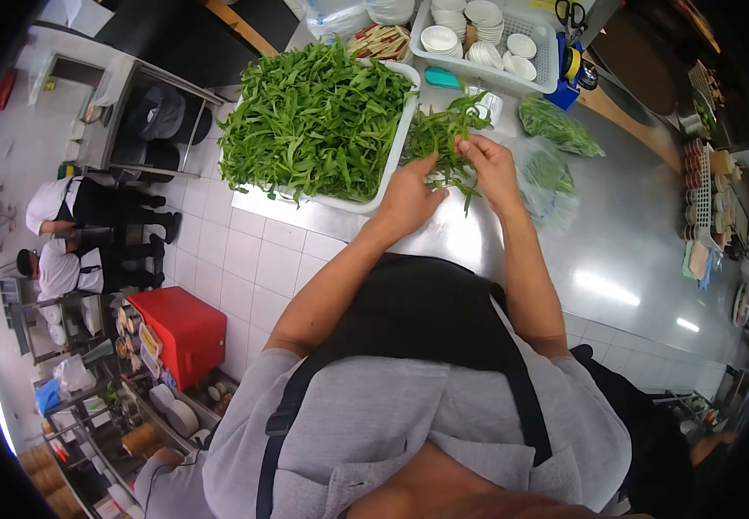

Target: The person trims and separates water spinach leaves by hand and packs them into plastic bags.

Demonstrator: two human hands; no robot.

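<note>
A white tray [399, 149] heaped with leafy green stems [318, 121] stands on the steel counter. To its right lies a smaller bunch of greens [433, 131], partly under my hands. My left hand [409, 195] is at the near side of this bunch, fingers closed around some stems. Just right of it, my right hand [489, 166] pinches a green sprig between thumb and fingertips. Some leaves hang down between the two hands over the bright metal surface.
Bagged greens [550, 169] lie right of my right hand. Behind are a basket [543, 65] of small white dishes, a teal object [442, 78] and scissors [570, 14]. Two people [63, 203] stand far left, near a red box [186, 333]. Other people are partly visible beside me.
</note>
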